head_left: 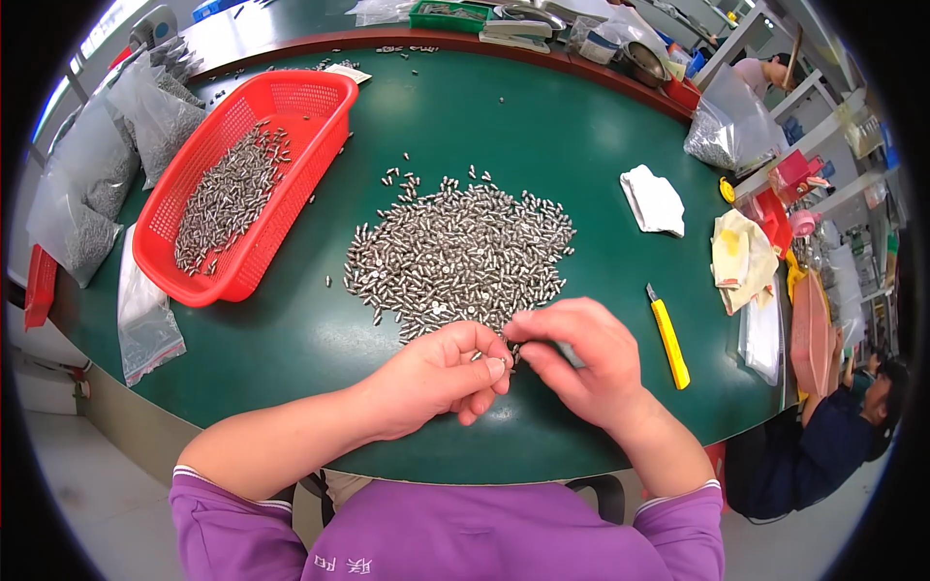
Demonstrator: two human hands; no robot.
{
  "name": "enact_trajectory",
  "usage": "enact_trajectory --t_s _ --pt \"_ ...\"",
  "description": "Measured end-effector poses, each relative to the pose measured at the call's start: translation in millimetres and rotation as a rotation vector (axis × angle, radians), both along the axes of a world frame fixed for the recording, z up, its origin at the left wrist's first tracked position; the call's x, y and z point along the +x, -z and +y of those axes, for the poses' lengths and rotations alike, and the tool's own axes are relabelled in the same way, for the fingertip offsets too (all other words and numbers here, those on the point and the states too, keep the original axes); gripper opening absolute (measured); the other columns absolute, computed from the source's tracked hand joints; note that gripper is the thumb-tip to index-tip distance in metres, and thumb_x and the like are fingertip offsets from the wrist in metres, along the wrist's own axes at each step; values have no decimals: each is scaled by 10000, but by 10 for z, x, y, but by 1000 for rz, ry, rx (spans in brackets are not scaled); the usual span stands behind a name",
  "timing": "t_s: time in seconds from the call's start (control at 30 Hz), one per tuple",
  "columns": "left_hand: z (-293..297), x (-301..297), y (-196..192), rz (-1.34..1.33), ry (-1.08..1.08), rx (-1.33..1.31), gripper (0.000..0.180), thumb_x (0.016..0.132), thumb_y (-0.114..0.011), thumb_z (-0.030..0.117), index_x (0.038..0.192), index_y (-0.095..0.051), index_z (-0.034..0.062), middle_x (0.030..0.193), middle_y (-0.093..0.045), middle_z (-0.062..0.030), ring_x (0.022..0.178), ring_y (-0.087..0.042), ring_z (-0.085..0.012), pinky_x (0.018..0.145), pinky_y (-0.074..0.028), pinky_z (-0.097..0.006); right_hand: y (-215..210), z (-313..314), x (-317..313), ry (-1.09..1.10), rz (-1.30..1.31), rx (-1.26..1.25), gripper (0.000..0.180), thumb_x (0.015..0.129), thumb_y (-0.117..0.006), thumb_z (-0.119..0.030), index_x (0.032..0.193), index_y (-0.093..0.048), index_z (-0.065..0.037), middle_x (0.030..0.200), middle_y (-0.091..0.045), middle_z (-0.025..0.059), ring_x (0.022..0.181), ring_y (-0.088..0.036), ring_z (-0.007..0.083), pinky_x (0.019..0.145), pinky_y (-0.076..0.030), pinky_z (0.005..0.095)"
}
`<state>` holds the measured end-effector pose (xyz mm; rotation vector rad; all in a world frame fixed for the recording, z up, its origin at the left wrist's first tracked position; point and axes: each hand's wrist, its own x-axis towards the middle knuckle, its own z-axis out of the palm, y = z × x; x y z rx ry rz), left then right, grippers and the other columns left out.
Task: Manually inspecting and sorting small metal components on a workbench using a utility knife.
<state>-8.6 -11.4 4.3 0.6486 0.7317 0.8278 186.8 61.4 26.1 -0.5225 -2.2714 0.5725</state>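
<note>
A wide heap of small silver metal pins (460,252) lies on the green table (542,136) in front of me. My left hand (441,373) and my right hand (581,358) meet at the near edge of the heap, fingertips pinched together on a few of the pins. Something pale shows under my right palm; I cannot tell what it is. A red plastic basket (320,126) at the left holds more of the same pins.
A yellow utility knife (670,341) lies right of my right hand. White cloth (654,198) and yellow cloth (741,257) sit at the right. Clear bags of parts (92,184) line the left edge. Another person (833,436) sits at the lower right.
</note>
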Motion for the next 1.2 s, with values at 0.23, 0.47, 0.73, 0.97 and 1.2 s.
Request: enact_trajectory --t_s 0.23,0.47,0.73,0.97,1.2 --pt "8 -20 14 -101 11 -29 186 1009 -427 179 1083 -531 43 921 -581 -48 691 -551 -104 594 -464 -252 -37 180 118 282 -224 34 185 761 -708 -50 935 -664 -94 929 -600 53 899 -587 260 761 -491 366" --pt "7 -43 57 -174 -16 -37 267 1006 -405 225 1156 -525 39 965 -580 -75 721 -556 -134 615 -461 -272 3 161 113 264 -347 -42 144 737 -720 -62 860 -657 -100 882 -558 41 854 -562 258 735 -484 375" --pt "1 -43 14 -137 -29 -49 236 994 -439 202 1147 -525 44 974 -579 -59 719 -547 -110 607 -450 -248 26 167 114 189 -433 -30 145 751 -720 -91 876 -645 -89 884 -564 51 861 -566 259 750 -481 371" --pt "2 -24 -27 -83 15 -54 165 961 -541 167 1078 -526 53 895 -595 -31 670 -537 -78 564 -440 -229 4 47 54 -130 -84 -589 90 852 -688 -62 940 -671 -68 951 -589 28 873 -583 146 740 -485 277" --pt "-10 -6 -56 -45 23 -39 155 970 -552 196 1030 -521 58 856 -593 -19 664 -539 -73 545 -437 -220 58 23 14 -161 -1 -623 124 836 -690 -39 954 -710 -69 900 -602 24 863 -581 150 745 -482 275"
